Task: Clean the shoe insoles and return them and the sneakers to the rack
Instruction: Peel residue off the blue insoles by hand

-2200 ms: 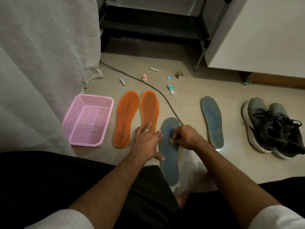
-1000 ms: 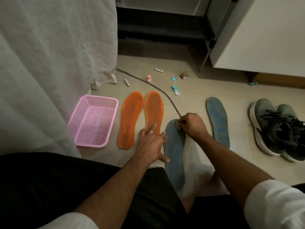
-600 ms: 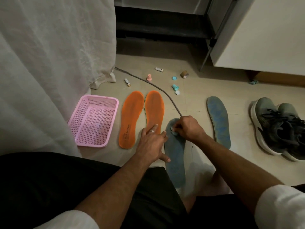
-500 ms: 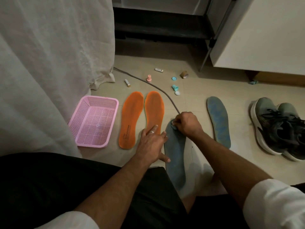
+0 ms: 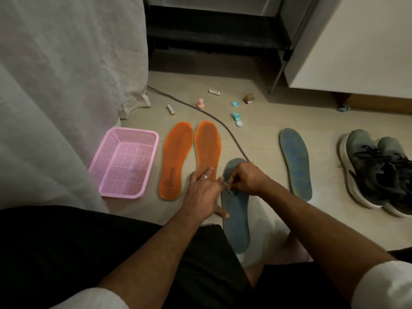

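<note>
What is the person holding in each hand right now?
The right hand pinches a small wipe against the blue insole. The left hand holds nothing, resting flat beside it.

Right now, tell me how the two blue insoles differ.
The near blue insole lies under both hands: the left hand presses its edge, the right hand pinches a small wipe against it. The far blue insole lies untouched beside the sneakers. Both lie flat on the floor.
</note>
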